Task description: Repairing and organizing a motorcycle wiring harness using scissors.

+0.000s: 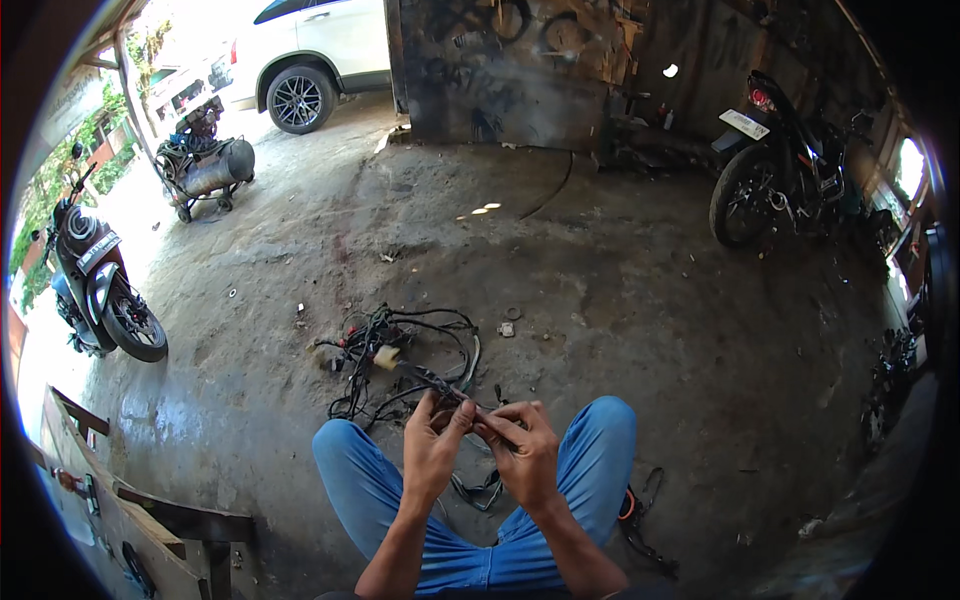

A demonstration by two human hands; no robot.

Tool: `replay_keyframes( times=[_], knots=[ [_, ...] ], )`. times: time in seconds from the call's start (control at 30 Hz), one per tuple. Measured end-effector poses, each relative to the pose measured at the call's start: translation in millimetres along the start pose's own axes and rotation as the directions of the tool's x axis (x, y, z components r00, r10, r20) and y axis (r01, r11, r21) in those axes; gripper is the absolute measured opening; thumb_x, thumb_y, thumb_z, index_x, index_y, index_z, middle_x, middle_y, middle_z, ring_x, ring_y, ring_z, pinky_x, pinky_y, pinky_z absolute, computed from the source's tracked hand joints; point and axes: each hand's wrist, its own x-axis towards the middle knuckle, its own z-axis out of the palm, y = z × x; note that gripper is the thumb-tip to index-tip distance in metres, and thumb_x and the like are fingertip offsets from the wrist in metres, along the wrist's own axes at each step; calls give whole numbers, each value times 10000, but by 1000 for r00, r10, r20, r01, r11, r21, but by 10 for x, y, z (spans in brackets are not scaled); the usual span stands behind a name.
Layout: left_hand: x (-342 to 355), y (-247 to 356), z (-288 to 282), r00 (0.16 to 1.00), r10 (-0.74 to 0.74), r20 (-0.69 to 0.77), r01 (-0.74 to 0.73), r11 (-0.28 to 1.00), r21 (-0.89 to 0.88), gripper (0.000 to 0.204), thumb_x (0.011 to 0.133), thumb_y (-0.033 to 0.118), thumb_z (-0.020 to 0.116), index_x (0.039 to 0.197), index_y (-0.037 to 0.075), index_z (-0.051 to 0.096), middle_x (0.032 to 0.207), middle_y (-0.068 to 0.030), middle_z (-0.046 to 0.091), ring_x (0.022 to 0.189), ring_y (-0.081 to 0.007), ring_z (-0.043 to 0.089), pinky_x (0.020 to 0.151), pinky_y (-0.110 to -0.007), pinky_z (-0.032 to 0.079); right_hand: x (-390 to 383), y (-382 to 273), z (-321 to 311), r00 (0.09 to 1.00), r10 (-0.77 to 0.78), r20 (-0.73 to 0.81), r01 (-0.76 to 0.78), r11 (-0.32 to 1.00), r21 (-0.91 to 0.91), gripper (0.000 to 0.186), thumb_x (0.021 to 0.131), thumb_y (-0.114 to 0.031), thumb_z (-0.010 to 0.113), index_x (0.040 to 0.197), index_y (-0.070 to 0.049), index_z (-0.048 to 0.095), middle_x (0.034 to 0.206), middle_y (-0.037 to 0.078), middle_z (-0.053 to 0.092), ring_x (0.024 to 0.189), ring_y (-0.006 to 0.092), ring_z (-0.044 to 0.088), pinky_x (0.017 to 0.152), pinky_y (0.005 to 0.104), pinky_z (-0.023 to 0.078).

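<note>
A tangled black wiring harness (455, 322) lies on the floor in front of my knees, with loops, small red parts and a pale yellowish connector (386, 357). One branch of it rises into my hands. My left hand (432, 440) pinches this branch between thumb and fingers. Close beside it, my right hand (520, 450) is closed on the same dark strand, thumb and fingertips pressed together. The fingers cover the exact spot that they grip. More of the harness hangs below, between my legs.
A wooden bench (130, 500) stands at the near left. Beyond it are a scooter (105, 280), an air compressor (210, 170) and a white car (330, 45). A motorcycle (790, 170) is parked at the far right. Another dark cable (640, 525) lies beside my right leg.
</note>
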Motion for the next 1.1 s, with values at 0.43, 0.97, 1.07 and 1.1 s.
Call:
replay_keyframes(
  times=[0.43,0.97,1.07,1.1],
  knots=[
    [95,104,-76,971,88,223,-20,956,-291,281,1039,285,593,1110,17,543,993,-60,585,850,-139,631,759,-322,606,119,6,-19,937,339,89,-345,846,406,175,948,-160,727,926,12,743,779,33,570,693,99,574,626,257,449],
    [94,219,13,937,23,347,161,855,-493,288,1086,321,474,1012,43,470,1278,-185,588,418,-58,353,305,-200,295,224,16,136,865,488,118,-474,716,513,283,1024,-225,639,937,37,701,897,14,542,764,97,596,668,234,465],
    [98,244,9,932,5,362,205,818,-537,284,1098,302,443,977,47,466,1333,-205,573,404,-49,331,296,-188,298,281,63,223,926,375,28,-372,902,218,200,972,-167,693,969,31,720,883,66,580,698,139,602,631,295,476],
    [94,183,-10,932,-27,362,237,800,-551,286,1101,295,434,961,48,462,1328,-202,577,403,-54,337,290,-195,307,288,91,264,936,351,16,-346,915,209,187,963,-157,695,982,27,722,867,80,584,697,156,603,634,307,479]
  ],
)
